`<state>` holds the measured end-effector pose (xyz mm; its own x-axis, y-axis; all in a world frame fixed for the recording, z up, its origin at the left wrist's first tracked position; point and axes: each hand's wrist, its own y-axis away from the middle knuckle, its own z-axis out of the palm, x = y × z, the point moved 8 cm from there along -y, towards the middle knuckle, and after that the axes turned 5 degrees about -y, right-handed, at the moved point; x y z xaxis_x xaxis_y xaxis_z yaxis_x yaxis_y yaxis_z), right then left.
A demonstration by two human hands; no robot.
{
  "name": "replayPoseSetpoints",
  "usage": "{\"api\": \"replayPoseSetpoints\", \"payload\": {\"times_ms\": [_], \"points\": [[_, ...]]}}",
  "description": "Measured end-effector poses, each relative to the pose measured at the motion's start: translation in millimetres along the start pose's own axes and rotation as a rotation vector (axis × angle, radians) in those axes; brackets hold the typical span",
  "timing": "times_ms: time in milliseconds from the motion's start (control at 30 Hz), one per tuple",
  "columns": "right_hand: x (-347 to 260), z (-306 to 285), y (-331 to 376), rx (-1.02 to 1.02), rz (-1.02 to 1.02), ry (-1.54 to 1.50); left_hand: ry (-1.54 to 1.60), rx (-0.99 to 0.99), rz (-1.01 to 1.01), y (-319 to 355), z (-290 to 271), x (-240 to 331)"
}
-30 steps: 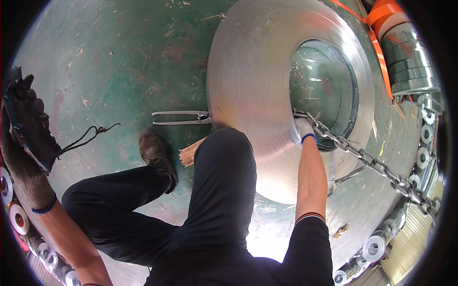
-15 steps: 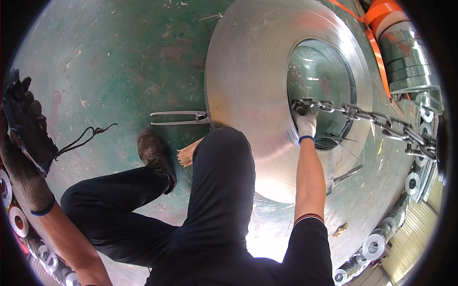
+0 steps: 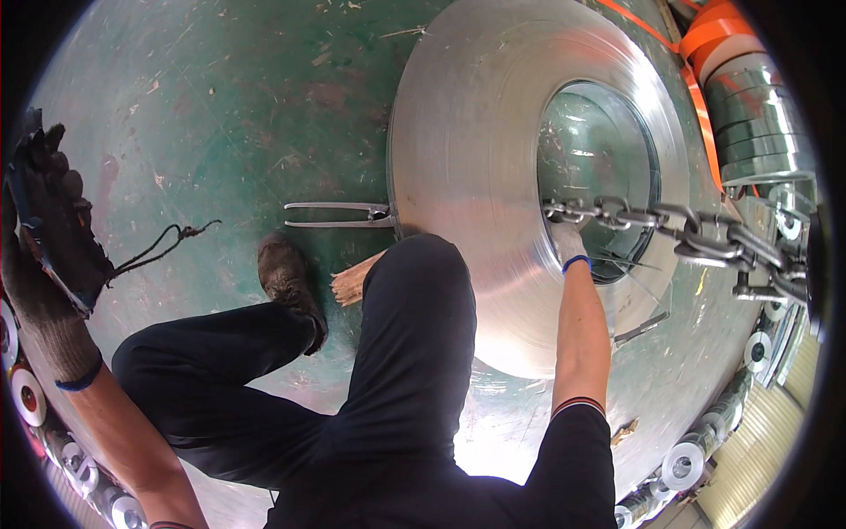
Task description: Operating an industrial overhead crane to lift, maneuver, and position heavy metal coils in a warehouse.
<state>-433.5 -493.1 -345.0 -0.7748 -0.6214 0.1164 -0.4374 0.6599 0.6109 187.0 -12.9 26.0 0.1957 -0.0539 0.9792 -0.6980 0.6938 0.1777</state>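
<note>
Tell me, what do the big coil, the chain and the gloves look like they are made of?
The coil looks like wound steel strip, matte grey with fine concentric lines. The chain seems dull grey steel, with heavy links. The right hand and left hand wear what looks like knitted fabric gloves, grimy, with blue cuff edges.

Green-painted floor [image 3: 220, 106], scuffed and scratched, with reddish worn patches and scattered light debris. Resting flat on floor: large coil of steel strip [image 3: 467, 176], wide face up, open core showing green floor inside. Lying beside coil's left edge: metal tongs [image 3: 339, 214], handles pointing left, tips touching or under coil rim. Just below tongs: splintered piece of wood [image 3: 352, 282], beside a worn brown shoe [image 3: 286, 273] planted on floor. Along lower right edge: row of small strip coils [image 3: 687, 463].
</note>
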Motion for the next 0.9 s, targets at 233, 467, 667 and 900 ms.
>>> {"api": "replayPoseSetpoints", "payload": {"times_ms": [233,467,667,900], "points": [[-15.5,20.4,-3.7,0.018,-0.134,-0.089,-0.085,0.347,0.053,11.0,53.2,23.6],[12.7,16.8,-16.8,0.018,0.213,-0.256,0.073,0.444,-0.087,15.7,48.8,8.6],[5.9,22.7,-18.1,0.112,0.287,-0.271,-0.026,0.216,-0.055,3.3,53.5,12.7],[-29.1,-23.4,-7.8,0.207,-0.008,-0.526,-0.071,0.150,-0.044,-3.2,2.0,5.5]]}}
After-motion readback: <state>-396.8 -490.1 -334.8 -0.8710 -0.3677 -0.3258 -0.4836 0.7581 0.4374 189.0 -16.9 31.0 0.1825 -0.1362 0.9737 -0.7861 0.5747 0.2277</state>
